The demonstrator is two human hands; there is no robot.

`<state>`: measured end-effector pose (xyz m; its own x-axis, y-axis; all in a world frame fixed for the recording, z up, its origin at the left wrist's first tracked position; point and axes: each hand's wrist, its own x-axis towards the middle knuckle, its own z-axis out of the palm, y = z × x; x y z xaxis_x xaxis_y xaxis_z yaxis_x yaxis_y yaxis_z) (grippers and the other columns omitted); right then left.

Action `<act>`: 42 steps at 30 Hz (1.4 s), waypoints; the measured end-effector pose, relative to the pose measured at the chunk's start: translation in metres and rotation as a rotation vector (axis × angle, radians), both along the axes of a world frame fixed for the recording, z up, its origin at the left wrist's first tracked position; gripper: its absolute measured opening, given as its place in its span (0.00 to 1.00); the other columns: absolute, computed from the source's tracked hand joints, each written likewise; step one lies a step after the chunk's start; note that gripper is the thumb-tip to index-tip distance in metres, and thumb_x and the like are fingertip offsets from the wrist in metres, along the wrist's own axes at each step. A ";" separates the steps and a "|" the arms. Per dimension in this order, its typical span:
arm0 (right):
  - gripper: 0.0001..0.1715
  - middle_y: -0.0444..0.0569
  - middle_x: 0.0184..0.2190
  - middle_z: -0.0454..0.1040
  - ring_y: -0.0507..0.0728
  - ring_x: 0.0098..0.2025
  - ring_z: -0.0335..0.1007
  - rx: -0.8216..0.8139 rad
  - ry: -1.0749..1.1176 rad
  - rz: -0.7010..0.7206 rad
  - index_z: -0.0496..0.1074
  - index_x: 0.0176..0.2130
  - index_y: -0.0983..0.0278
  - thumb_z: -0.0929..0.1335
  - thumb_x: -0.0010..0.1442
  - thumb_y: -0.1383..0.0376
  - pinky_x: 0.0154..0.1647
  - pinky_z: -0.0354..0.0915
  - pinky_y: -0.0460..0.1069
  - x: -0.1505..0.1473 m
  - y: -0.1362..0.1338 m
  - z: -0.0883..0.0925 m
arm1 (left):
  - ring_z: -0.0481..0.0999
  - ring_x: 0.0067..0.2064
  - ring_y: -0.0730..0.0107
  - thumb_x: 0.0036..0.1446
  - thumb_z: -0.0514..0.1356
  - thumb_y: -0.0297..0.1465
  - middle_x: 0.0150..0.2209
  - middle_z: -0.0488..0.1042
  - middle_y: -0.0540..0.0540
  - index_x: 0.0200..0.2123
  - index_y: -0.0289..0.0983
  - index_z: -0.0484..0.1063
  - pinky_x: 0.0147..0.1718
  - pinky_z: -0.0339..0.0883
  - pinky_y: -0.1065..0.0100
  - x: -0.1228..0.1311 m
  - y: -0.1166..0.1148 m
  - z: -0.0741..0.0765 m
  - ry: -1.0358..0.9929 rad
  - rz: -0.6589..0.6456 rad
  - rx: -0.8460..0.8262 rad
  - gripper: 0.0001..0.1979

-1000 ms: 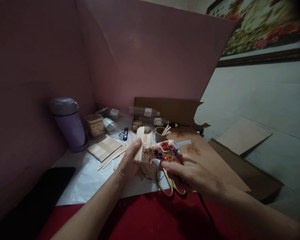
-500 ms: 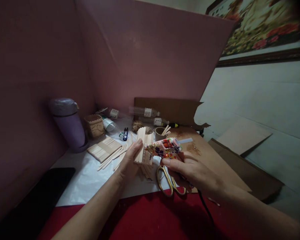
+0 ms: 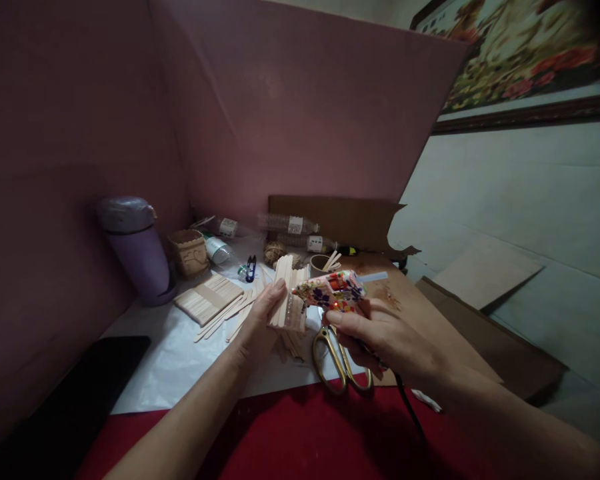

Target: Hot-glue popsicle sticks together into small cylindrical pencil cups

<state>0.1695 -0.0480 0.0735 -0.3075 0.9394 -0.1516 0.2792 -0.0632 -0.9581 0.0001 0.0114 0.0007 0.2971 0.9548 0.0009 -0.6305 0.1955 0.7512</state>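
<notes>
My left hand is closed around a piece built of popsicle sticks, its thumb pressed on the near face. Clear glue shows along a stick edge of that piece. In my right hand is a flower-patterned glue gun, with a small orange light lit and a glue stick poking out of its back. The gun's nozzle points left, close to the piece; whether it touches is unclear. Below the gun lie scissors with gold handles. Loose popsicle sticks are spread left of my left hand.
A banded bundle of sticks, a carved pot and a purple tumbler stand or lie at left. Behind are plastic bottles, twine, blue snips and a cup. Cardboard covers the right side.
The glue gun in my right hand has shifted slightly up and to the right along the stick piece. My left hand holds almost still.
</notes>
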 end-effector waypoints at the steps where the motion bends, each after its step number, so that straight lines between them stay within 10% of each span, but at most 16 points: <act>1: 0.23 0.37 0.14 0.55 0.45 0.15 0.47 0.001 0.000 0.001 0.57 0.20 0.61 0.65 0.60 0.54 0.14 0.48 0.43 0.001 0.001 -0.001 | 0.80 0.33 0.60 0.54 0.64 0.41 0.37 0.81 0.41 0.46 0.33 0.74 0.28 0.70 0.67 0.000 0.000 0.001 0.003 -0.002 -0.001 0.21; 42: 0.25 0.39 0.12 0.59 0.46 0.13 0.51 0.083 -0.017 -0.040 0.60 0.18 0.62 0.64 0.61 0.53 0.12 0.51 0.43 0.008 0.010 -0.003 | 0.78 0.31 0.64 0.52 0.65 0.44 0.33 0.80 0.42 0.47 0.33 0.76 0.30 0.70 0.68 0.000 -0.003 0.006 0.037 -0.043 0.076 0.25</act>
